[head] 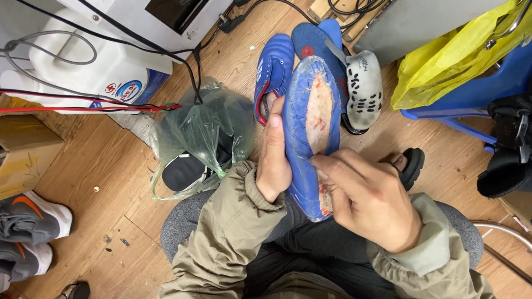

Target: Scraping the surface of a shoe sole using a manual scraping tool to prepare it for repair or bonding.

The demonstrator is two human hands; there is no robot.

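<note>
I hold a blue sports shoe (310, 118) bottom up over my lap; its sole is gone and the underside shows pale, rough glue residue with reddish marks. My left hand (273, 160) grips the shoe along its left edge, thumb pointing up the side. My right hand (368, 194) rests on the lower right of the shoe, fingers pressed to the underside; a small black round object (412, 167) shows just behind its fingers. On the floor beyond lie the matching blue shoe (272, 73), a loose blue sole (317, 42) and a grey studded sole (365, 91).
A green plastic bag (200, 137) holding a black-and-white shoe lies at my left. Grey and orange sneakers (19, 218) sit at far left, near a cardboard box (13, 146). A white jug (87, 66), a white machine with cables, a yellow bag (461, 48) and a blue frame stand behind.
</note>
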